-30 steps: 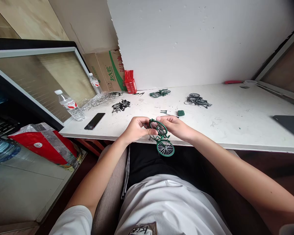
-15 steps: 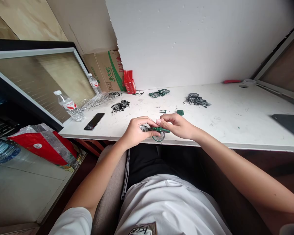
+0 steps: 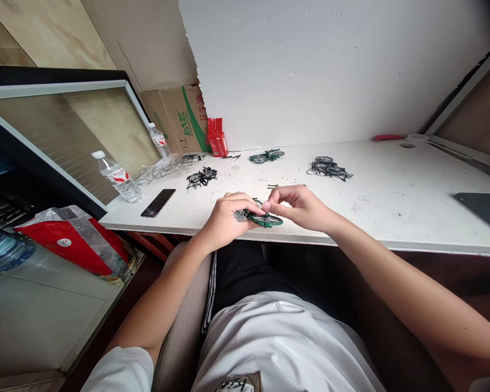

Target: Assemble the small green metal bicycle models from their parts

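Note:
A small green model bicycle [image 3: 268, 220] is held just above the table's front edge, tilted so that one wheel shows nearly flat. My left hand [image 3: 228, 219] is closed round its left end, where a grey wire basket [image 3: 240, 215] sticks out by the fingers. From the other side, my right hand [image 3: 304, 208] pinches at the bicycle's upper middle with thumb and forefinger. Whether a small part lies between those fingertips is hidden. Beyond the right hand lies a small green piece [image 3: 272, 187].
Behind lie another green model bicycle [image 3: 267, 156], black bicycle parts [image 3: 202, 177] and more dark ones [image 3: 330, 167]. A phone [image 3: 158, 202], a water bottle [image 3: 118, 177] and wire-like frames [image 3: 159, 173] are at left. A red box [image 3: 217, 139] stands against the wall.
The bicycle has turned in my hands, so its wheel now lies flatter and more of it shows. My right hand has shifted slightly and now covers the green block behind it.

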Available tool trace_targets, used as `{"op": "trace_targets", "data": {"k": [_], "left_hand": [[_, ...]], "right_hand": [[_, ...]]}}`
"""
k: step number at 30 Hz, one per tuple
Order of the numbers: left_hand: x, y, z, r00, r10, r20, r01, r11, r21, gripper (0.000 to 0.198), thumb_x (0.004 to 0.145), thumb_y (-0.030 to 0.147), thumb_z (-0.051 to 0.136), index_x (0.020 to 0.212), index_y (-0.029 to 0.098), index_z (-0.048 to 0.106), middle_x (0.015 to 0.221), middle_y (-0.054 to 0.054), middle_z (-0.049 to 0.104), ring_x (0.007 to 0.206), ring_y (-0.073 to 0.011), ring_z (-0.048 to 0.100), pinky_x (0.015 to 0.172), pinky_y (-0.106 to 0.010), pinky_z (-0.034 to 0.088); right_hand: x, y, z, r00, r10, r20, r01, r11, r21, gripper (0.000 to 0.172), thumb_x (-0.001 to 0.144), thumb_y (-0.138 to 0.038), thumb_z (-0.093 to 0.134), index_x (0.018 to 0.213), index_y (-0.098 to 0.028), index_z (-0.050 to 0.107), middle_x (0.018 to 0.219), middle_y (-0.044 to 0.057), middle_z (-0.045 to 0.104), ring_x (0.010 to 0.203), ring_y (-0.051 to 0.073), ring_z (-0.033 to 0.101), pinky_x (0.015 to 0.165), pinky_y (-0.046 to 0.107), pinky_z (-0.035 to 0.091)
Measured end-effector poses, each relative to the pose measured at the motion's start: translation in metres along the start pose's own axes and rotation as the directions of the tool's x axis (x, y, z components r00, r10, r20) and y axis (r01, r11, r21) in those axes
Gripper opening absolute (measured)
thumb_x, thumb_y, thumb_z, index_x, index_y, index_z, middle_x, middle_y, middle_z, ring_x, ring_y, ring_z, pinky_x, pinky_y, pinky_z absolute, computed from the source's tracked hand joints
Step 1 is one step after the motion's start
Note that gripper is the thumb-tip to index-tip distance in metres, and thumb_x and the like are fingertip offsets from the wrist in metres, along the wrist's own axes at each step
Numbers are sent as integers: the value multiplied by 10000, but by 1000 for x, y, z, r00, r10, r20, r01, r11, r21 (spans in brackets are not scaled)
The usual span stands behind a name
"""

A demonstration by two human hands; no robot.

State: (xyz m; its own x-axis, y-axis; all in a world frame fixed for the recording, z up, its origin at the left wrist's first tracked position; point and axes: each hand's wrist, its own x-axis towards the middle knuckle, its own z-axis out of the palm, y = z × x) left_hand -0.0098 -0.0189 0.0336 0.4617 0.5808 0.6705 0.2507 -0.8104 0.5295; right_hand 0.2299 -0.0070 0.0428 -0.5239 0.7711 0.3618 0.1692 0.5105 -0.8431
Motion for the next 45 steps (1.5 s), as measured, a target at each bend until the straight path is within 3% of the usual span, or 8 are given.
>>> {"op": "trace_targets", "data": {"k": [5, 10, 14, 18, 23, 29, 34, 45], "left_hand": [[-1, 3, -3, 988, 157, 9, -156, 965, 212, 114, 890, 173, 851, 967, 243, 804, 942, -34, 809, 868, -194, 727, 952, -416, 473], [1, 12, -7, 981, 188, 36, -191, 939, 286, 79, 936, 196, 811, 994, 248, 798, 944, -33, 813, 854, -191, 719, 959, -421, 443], [2, 16, -10, 984, 179, 15, -177, 957, 231, 126, 909, 294, 862, 1009, 249, 800, 937, -37, 814, 854, -200, 730, 932, -408, 452], [3, 16, -12, 992, 126, -30, -117, 971, 207, 174, 896, 359, 873, 1013, 246, 810, 952, -58, 818, 878, -223, 742, 915, -409, 483], [3, 20, -14, 990, 65, -128, -43, 985, 168, 184, 877, 355, 888, 994, 234, 813, 978, -77, 815, 922, -239, 753, 891, -388, 537], [2, 22, -12, 983, -2, -186, 24, 993, 115, 452, 831, 288, 929, 1250, 247, 765, 932, -37, 808, 925, -230, 768, 998, -383, 545], [2, 20, -12, 987, 30, -159, -7, 989, 146, 271, 855, 340, 907, 1093, 239, 829, 970, -69, 813, 920, -235, 757, 895, -366, 570], [1, 14, -11, 978, 74, -194, -40, 984, 175, 250, 850, 353, 911, 1074, 259, 852, 997, -83, 820, 911, -244, 754, 887, -400, 568]], "right_hand": [[-3, -5, 0, 998, -55, -7, 55, 997, -57, 398, 969, -562, 734, 830, -190, 741, 817, 52, 729, 751, 176, 632, 707, 305, 476], [-5, -10, -1, 995, -102, -15, 100, 992, -77, 358, 971, -542, 747, 849, -207, 769, 813, 46, 741, 770, 186, 650, 752, 319, 494], [-5, -13, -4, 990, -138, -25, 135, 984, -115, 356, 973, -560, 742, 872, -225, 806, 837, 60, 765, 847, 218, 679, 826, 346, 515], [-6, -15, -7, 985, -165, -52, 160, 984, -82, 341, 990, -562, 721, 1058, -251, 843, 1041, 89, 802, 982, 247, 715, 911, 374, 534], [-5, -14, -9, 971, -239, -3, 239, 969, -62, 625, 759, -648, 912, 1256, -283, 809, 1213, 115, 770, 1154, 310, 695, 981, 421, 549], [-6, -15, -2, 972, -229, -45, 226, 972, -70, 385, 953, -532, 781, 1262, -303, 803, 1263, 107, 776, 1199, 306, 693, 1034, 450, 547], [-7, -18, -1, 962, -268, -44, 261, 958, -118, 345, 986, -532, 737, 1230, -306, 828, 1166, 101, 800, 1142, 300, 701, 1026, 444, 549], [-7, -16, -3, 963, -252, -100, 233, 958, -167, 360, 935, -562, 787, 1179, -300, 811, 1176, 94, 800, 1129, 302, 710, 998, 446, 562]]}}
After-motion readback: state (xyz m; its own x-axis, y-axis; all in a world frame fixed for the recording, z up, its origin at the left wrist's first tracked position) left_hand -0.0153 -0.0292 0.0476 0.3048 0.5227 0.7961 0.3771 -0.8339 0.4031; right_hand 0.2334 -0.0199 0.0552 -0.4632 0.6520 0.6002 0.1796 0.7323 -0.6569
